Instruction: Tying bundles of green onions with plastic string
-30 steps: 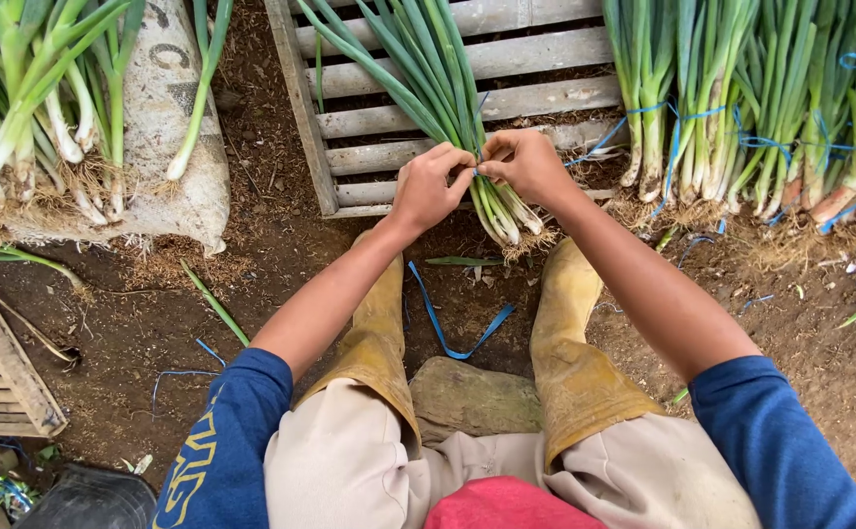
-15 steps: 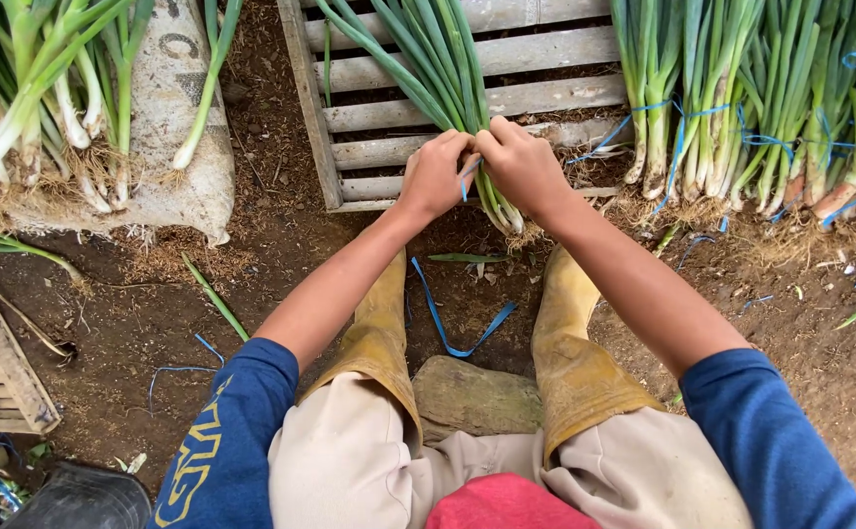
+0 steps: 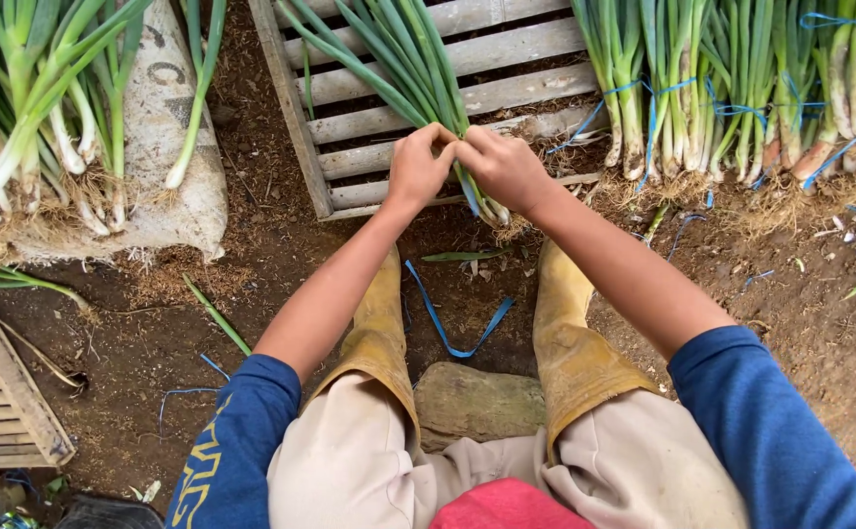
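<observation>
A bunch of green onions (image 3: 418, 69) lies on a wooden slatted crate (image 3: 506, 39), roots toward me. My left hand (image 3: 418, 165) and my right hand (image 3: 501, 167) are both closed around the bunch just above its roots, thumbs meeting at the stalks. A blue strip (image 3: 469, 196) shows under my right hand at the bunch. Another blue strip (image 3: 448, 323) lies on the soil between my yellow boots (image 3: 570, 333).
Tied bundles of green onions (image 3: 732, 88) line the upper right. Loose onions (image 3: 46, 127) rest on a grey sack (image 3: 168, 147) at left. Another wooden crate (image 3: 2, 402) sits lower left. I sit on a stone (image 3: 477, 402) on dark soil.
My hands have slid a little up the bunch, away from the roots, and closed tighter together. The view has shifted slightly down.
</observation>
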